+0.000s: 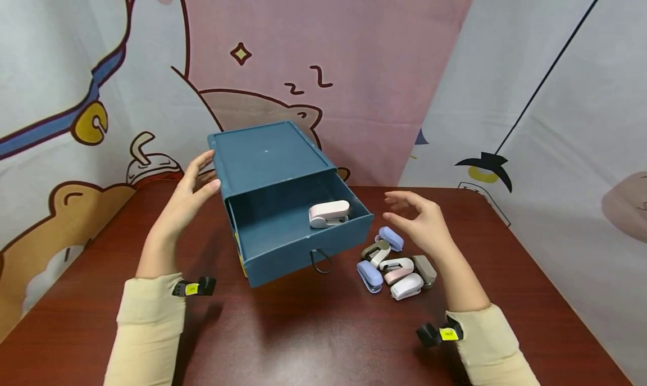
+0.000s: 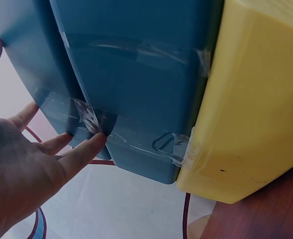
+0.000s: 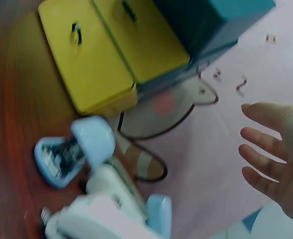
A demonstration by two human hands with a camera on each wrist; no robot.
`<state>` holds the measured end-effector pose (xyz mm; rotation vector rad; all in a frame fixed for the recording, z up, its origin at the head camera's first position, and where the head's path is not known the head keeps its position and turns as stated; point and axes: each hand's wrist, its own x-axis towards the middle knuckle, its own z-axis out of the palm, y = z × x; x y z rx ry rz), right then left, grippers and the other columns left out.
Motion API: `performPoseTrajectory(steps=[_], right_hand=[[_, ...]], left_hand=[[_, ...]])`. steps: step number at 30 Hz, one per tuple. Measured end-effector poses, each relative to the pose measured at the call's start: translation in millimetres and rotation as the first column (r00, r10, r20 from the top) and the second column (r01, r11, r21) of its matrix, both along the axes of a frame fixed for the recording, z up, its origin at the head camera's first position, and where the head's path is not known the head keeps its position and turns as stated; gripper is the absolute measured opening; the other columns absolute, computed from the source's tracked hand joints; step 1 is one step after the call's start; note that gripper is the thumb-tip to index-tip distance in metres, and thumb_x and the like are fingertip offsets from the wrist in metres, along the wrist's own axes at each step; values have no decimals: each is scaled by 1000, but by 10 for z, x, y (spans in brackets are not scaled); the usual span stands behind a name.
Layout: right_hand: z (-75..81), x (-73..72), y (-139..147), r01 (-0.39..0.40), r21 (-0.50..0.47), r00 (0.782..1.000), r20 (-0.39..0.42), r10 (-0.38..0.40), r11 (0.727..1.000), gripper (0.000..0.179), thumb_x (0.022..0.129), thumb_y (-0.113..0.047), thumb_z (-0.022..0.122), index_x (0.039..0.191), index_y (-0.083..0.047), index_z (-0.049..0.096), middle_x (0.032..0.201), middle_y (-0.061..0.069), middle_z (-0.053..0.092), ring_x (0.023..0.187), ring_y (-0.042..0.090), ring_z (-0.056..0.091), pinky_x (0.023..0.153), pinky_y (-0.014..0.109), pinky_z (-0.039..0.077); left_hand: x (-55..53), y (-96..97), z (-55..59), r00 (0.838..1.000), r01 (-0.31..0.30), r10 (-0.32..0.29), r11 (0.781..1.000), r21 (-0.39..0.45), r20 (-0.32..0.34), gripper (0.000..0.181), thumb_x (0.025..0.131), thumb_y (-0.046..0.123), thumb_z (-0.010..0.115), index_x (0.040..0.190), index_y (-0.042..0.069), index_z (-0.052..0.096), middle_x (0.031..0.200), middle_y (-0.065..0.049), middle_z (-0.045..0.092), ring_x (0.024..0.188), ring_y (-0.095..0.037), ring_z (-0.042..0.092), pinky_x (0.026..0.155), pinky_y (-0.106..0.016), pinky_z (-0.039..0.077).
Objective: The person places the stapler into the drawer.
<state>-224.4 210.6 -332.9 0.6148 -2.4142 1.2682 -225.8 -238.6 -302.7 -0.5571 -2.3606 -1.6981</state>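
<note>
A small drawer cabinet [image 1: 268,155] with a blue top stands on the table. Its top drawer [image 1: 308,251] is pulled out, and a white stapler [image 1: 329,210] lies at the drawer's right end. With spread fingers, my left hand [image 1: 188,198] touches the cabinet's left side; the left wrist view shows its fingertips on the taped blue wall [image 2: 136,89]. My right hand [image 1: 424,223] hovers to the right of the drawer, fingers loosely bent, holding nothing. Below it sits a group of several staplers, among them a blue one [image 1: 370,276] and a white one [image 1: 406,286].
Yellow lower drawers [image 3: 86,59] with small dark pulls sit beneath the blue ones in the right wrist view. The brown table [image 1: 313,335] extends toward me. A printed cartoon curtain [image 1: 379,66] hangs behind it. Each wrist wears a black camera.
</note>
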Motion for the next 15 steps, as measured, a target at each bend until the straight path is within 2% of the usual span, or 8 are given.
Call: performPoseTrajectory(steps=[3,7,10,15], right_hand=[[-119,-67,96,-3,25,999,50,2,1000,40,84,-14,75,123,-12,64,110,4,66,99,21,60,78,27,46],[-258,-149,198,-24,49,992,124,18,999,43,84,-13,75,125,-9,62,113,12,64,102,34,59,74,28,48],[-335,-187,255,-52,45,981,188,43,998,45,84,-11,74,127,-7,60,116,15,63,104,36,59,70,26,50],[-461,-244,348,-108,27,957,273,97,994,49,85,-8,73,131,-2,56,119,20,61,106,38,58,72,27,50]], left_hand=[[0,7,-2,1000,1,-1,1000,9,7,67,99,18,50,155,18,13,156,-10,13,138,-37,23,104,-56,27],[1,6,-5,1000,-1,1,1000,9,11,68,99,18,50,155,18,12,156,-10,13,138,-37,24,104,-57,27],[0,1,-6,1000,-5,5,1000,3,12,68,99,19,50,155,18,12,156,-10,13,138,-36,23,104,-57,27],[-9,-2,-7,1000,-4,4,1000,3,9,68,99,18,50,155,18,12,156,-10,13,138,-36,23,105,-56,27]])
